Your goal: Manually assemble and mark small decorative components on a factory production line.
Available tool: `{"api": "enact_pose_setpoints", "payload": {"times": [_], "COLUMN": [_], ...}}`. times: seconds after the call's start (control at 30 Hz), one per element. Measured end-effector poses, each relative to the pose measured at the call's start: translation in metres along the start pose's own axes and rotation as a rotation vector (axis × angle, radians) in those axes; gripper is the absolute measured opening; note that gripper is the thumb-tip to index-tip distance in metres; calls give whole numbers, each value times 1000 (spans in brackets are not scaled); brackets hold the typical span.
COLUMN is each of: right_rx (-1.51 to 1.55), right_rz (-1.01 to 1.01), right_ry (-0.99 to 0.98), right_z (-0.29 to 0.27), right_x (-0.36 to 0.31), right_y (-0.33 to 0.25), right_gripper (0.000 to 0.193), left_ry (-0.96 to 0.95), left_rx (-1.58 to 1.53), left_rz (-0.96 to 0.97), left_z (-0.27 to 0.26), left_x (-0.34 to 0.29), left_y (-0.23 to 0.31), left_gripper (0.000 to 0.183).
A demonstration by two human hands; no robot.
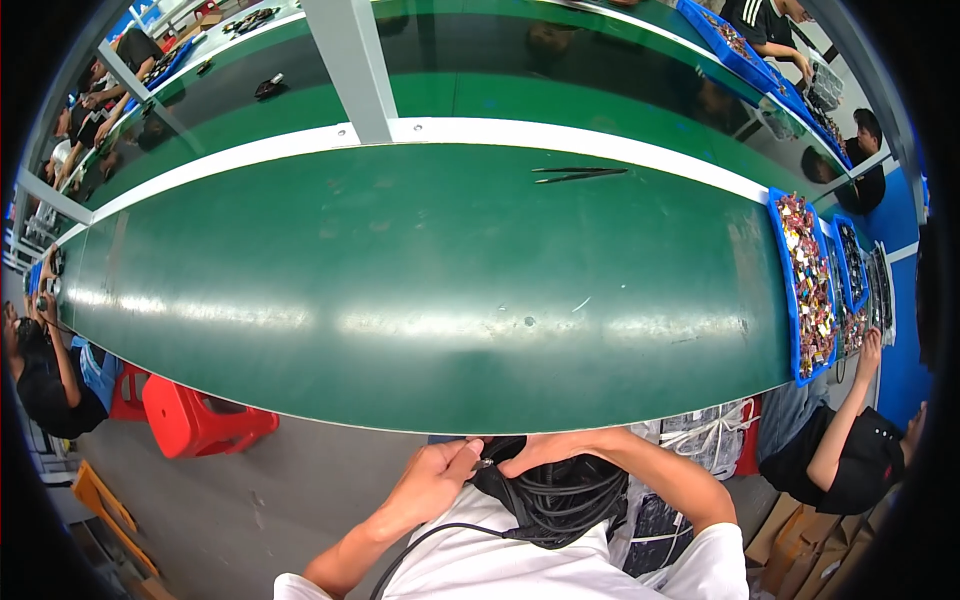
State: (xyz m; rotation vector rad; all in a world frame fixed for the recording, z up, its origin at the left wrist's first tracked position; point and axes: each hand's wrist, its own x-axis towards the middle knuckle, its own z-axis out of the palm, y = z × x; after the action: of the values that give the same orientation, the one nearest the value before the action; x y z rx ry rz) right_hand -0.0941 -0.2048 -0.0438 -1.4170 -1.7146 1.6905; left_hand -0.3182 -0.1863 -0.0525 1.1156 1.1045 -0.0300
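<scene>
Just below the near table edge, a black bag [560, 520] rests against my white shirt, with several loops of black cable [575, 490] across it. My left hand [440, 475] is closed at the bag's left side, thumb and fingers pinched together. A small shiny metal piece [485, 463] shows at its fingertips, too small to name. My right hand [555, 450] bends over the top of the bag, its thumb towards the left hand; its other fingers are hidden. One black cable [445, 527] runs from the bag down to the lower left.
Black tweezers [580, 174] lie at the far side of the green table [400, 260]. A blue tray [797, 340] of small mixed parts stands at its right end. Red stools [190, 420] are at the lower left, wrapped bundles [705, 430] at my right. Other people work at both ends.
</scene>
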Motion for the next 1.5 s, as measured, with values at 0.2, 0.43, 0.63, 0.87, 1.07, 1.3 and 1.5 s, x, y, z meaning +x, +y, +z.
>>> {"api": "enact_pose_setpoints", "payload": {"times": [0.2,0.43,0.63,0.87,1.07,1.3,1.5], "right_rx": [10,61,222,211,190,151,119], "right_rz": [-9,-91,-84,-86,-89,-88,-75], "right_ry": [23,58,-8,-10,-15,-41,-51], "right_z": [-11,-6,-6,1,0,-4,-7], "right_x": [4,10,13,15,19,27,31], "right_y": [26,18,37,46,50,52,52], "right_gripper": [43,46,51,50,50,50,49], "left_ry": [128,213,172,59,310,397,416], "left_rx": [317,173,-95,-222,165,466,325], "left_rz": [326,356,177,217,381,405,559], "left_z": [-4,2,7,-4,6,5,14], "left_x": [22,32,24,11,8,15,16], "left_y": [5,-8,7,-6,-18,-23,-18], "left_gripper": [27,27,25,11,21,16,9]}}
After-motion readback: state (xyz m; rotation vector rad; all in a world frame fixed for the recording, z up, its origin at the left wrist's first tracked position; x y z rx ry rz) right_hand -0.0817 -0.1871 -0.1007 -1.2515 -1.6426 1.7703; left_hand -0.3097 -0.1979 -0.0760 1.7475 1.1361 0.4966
